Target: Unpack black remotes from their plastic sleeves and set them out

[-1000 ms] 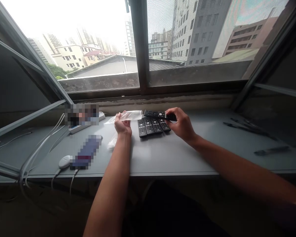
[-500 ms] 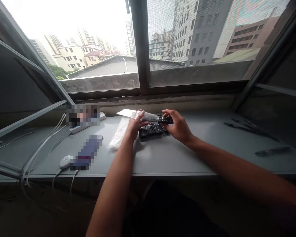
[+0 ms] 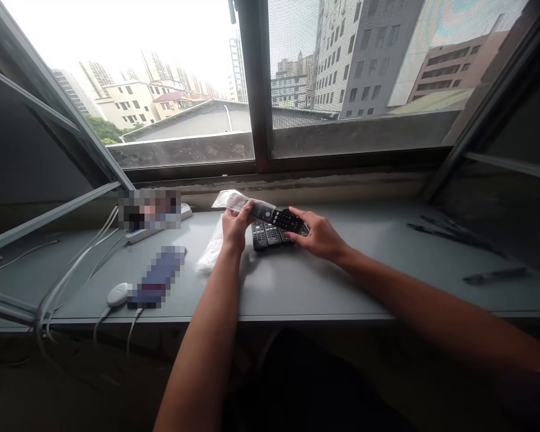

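A black remote control (image 3: 288,221) is held tilted above the desk, its upper part inside a clear plastic sleeve (image 3: 228,198). My left hand (image 3: 234,229) is closed on the sleeve, with the thumb on top over the covered end of the remote. My right hand (image 3: 320,235) pinches the remote's bare lower end between thumb and fingers. Just beneath lie several black remotes (image 3: 266,235) side by side, partly hidden by the held one and my right hand. Beside my left wrist is a pile of whitish plastic sleeves (image 3: 209,255), partly covered by that forearm.
On the left are a blurred-out phone-like object (image 3: 159,279), a white round charger (image 3: 117,294) with cables, and a white power strip (image 3: 186,211). Dark pen-like items (image 3: 495,276) lie at the right. A window frame (image 3: 261,90) rises behind the grey desk (image 3: 315,294).
The remote has tilted, its button face turning more toward me, and a dark length now shows through the sleeve. My left hand has shifted slightly left; the sleeve's free end looks more crumpled.
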Demonstrator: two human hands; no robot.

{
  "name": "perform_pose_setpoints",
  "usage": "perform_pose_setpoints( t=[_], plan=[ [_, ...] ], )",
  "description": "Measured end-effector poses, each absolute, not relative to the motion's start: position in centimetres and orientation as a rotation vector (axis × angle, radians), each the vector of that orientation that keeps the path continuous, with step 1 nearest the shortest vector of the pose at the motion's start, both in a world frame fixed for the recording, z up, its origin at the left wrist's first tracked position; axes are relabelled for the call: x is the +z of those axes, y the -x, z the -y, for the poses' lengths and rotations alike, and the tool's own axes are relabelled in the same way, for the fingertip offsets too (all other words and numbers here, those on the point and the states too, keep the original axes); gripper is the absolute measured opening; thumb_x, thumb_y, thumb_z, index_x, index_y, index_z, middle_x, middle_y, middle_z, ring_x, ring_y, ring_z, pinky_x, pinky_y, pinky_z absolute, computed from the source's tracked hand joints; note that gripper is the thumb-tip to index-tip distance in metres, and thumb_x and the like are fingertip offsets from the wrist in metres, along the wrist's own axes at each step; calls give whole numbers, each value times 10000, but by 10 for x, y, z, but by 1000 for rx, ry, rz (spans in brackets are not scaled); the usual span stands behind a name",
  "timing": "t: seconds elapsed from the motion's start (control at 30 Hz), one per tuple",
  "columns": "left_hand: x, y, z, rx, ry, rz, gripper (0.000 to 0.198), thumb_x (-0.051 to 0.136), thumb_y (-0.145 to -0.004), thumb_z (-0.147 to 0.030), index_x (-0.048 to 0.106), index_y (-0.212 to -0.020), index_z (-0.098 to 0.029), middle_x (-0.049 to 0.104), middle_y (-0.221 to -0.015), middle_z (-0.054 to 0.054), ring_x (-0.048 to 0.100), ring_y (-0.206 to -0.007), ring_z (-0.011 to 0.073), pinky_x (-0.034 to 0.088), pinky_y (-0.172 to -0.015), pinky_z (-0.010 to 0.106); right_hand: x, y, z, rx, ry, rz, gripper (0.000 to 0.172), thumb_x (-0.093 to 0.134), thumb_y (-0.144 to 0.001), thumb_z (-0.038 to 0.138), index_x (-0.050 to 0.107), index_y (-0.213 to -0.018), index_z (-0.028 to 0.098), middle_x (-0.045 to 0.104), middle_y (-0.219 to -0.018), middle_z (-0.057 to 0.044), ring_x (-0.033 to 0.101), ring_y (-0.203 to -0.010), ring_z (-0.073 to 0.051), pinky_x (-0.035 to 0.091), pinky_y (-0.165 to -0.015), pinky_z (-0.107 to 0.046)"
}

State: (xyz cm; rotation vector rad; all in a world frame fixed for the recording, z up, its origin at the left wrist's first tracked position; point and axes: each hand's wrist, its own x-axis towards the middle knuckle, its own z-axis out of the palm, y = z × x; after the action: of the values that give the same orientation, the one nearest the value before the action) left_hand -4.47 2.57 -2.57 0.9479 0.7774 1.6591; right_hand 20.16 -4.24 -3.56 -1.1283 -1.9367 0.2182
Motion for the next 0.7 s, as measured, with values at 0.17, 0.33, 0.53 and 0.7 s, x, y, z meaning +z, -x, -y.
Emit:
perform_pose_setpoints(
  t=[0.17, 0.33, 0.53, 0.7],
  plan=[
    [-26, 42, -21, 1534, -1060, -737, 550, 1011, -752, -462, 747, -1135, -169, 833, -1113, 108, 805, -1009, 230, 658, -885, 324, -35, -198, 45, 250, 1087, 1934, 610, 883, -926, 406, 749, -1486, 204, 817, -1355, -133, 811, -1092, -342, 667, -968, -458],
    [-27, 37, -14, 1370, -1142, -690, 528, 1019, -754, -446, 761, -1120, -166, 829, -1121, 109, 803, -996, 232, 646, -969, 377, -36, -194, 48, 271, 1091, 1826, 616, 868, -937, 433, 745, -1492, 196, 837, -1293, -126, 801, -902, -287, 672, -870, -428],
    [-24, 38, -12, 1261, -1122, -719, 490, 975, -809, -507, 777, -1088, -158, 824, -1114, 129, 789, -950, 226, 640, -930, 373, -34, -190, 50, 310, 1087, 1776, 606, 868, -922, 453, 763, -1455, 185, 839, -1261, -128, 772, -867, -273, 667, -877, -446],
    [-23, 44, -17, 1326, -1114, -861, 511, 940, -802, -627, 763, -921, -163, 779, -888, 93, 736, -774, 191, 569, -701, 293, -30, -191, 52, 326, 1124, 1738, 580, 852, -931, 458, 769, -1437, 188, 850, -1166, -115, 754, -825, -269, 673, -848, -459]
  ],
)
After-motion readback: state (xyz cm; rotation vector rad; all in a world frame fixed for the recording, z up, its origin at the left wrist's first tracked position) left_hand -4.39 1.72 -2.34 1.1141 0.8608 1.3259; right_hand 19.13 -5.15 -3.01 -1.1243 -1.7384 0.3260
